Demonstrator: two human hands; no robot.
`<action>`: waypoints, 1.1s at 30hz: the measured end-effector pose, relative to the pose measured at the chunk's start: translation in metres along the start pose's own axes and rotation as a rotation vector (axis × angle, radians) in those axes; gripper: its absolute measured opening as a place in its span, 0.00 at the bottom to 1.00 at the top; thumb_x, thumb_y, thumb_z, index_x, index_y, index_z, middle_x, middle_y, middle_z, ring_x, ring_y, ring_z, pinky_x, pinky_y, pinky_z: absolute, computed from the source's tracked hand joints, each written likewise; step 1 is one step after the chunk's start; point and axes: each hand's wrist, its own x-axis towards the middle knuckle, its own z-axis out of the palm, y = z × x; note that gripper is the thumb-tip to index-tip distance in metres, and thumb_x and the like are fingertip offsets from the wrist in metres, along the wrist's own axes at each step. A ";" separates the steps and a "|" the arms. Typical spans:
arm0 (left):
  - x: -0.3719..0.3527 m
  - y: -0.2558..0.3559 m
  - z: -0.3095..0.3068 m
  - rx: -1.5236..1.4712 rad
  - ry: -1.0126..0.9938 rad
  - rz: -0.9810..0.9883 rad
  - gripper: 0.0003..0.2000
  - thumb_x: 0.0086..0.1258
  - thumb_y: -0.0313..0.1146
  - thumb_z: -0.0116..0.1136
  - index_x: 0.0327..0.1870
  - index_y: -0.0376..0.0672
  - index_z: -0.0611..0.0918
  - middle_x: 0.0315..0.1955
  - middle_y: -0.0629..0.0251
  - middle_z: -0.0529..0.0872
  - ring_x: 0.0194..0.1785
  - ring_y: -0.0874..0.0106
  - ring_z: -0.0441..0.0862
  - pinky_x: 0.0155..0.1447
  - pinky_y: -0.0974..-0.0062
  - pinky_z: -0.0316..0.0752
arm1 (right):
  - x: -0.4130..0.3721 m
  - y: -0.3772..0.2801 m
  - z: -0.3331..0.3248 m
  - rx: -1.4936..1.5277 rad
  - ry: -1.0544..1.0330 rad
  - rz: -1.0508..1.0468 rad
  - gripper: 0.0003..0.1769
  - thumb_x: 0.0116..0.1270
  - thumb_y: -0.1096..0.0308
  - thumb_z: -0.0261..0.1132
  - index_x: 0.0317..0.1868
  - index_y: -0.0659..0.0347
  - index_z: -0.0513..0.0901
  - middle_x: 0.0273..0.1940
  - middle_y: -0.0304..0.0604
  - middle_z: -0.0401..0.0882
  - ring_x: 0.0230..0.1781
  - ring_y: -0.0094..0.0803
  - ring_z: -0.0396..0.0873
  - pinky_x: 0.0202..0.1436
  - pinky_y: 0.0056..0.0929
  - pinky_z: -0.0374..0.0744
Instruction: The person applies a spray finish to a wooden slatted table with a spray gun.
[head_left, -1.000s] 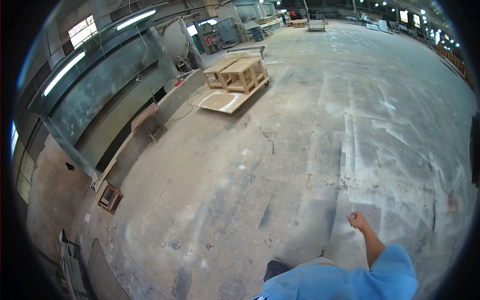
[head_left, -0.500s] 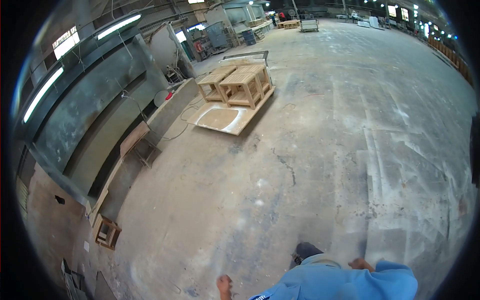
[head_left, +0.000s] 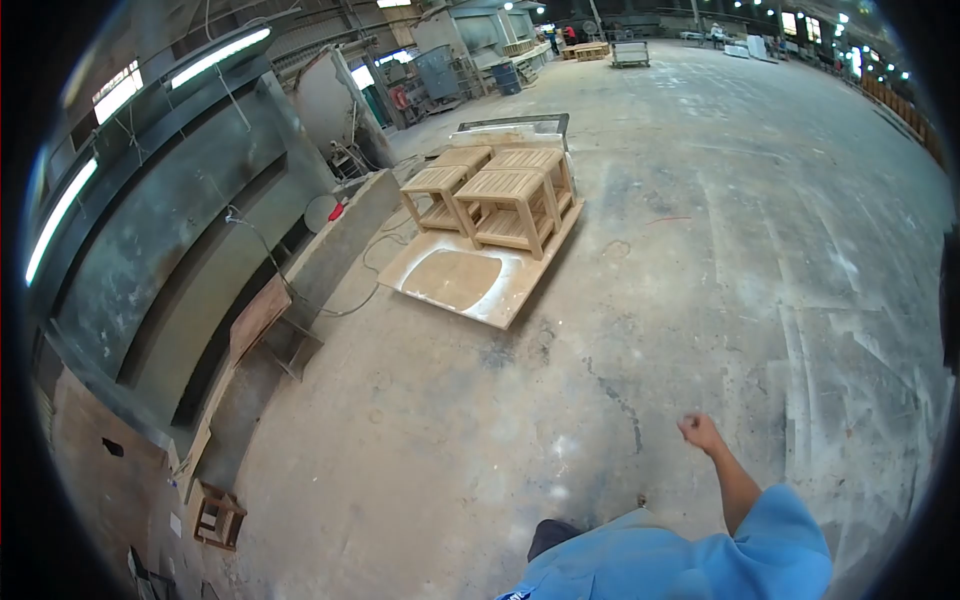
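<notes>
My right hand (head_left: 701, 432) is out in front of my blue sleeve, above the concrete floor. Its fingers look loosely curled in, and nothing shows in them. My left hand is out of view. Ahead of me, several slatted wooden side tables (head_left: 512, 182) stand on a low board platform (head_left: 450, 280). A white-edged patch marks the near part of that board. At its far end rises a dark frame (head_left: 515, 122). Neither the platform nor the tables are touched by my right hand.
A long spray booth (head_left: 165, 250) with a low wall lines the left side. Beside it stand a tilted brown panel (head_left: 258, 318) on legs and a small wooden stool frame (head_left: 217, 517). A hose (head_left: 350, 308) trails across the floor. People are far back.
The platform with its tables appears nearer and larger. My right hand has swung forward, while my left hand has dropped out of view.
</notes>
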 end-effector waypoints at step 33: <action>0.717 0.403 0.003 0.022 -0.085 0.066 0.15 0.69 0.41 0.58 0.51 0.44 0.78 0.39 0.63 0.84 0.40 0.65 0.83 0.42 0.60 0.79 | 0.641 -0.482 0.474 0.079 -0.110 0.124 0.27 0.60 0.53 0.68 0.51 0.69 0.82 0.37 0.62 0.84 0.39 0.43 0.85 0.45 0.37 0.81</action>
